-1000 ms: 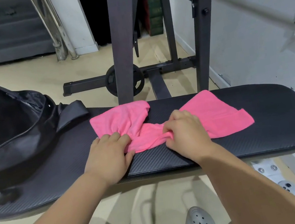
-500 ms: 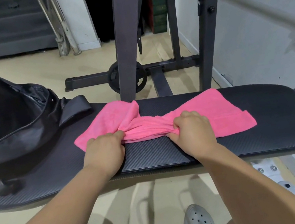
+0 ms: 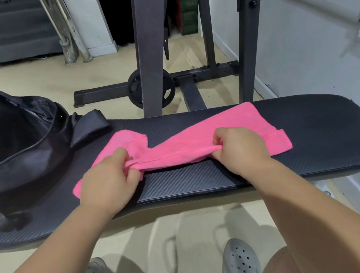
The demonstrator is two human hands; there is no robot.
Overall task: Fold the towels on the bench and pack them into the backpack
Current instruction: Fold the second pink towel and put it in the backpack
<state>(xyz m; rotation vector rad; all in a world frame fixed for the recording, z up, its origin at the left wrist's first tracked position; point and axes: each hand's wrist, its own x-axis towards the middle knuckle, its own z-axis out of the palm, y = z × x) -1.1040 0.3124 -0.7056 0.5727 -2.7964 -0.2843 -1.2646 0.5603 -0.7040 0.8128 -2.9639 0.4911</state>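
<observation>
Near the bench's (image 3: 318,136) front edge, the left hand (image 3: 107,180) and right hand (image 3: 239,152) each pinch the pink towel's (image 3: 198,138) near hem, raised taut between them. Its far corners lie flat. Bare padding extends right. The open backpack (image 3: 7,142) sits at the left, and the rack uprights (image 3: 148,45) stand beyond.

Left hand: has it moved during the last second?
Yes. The left hand slid left along the bench, toward the backpack strap, gripping the pink towel.
</observation>
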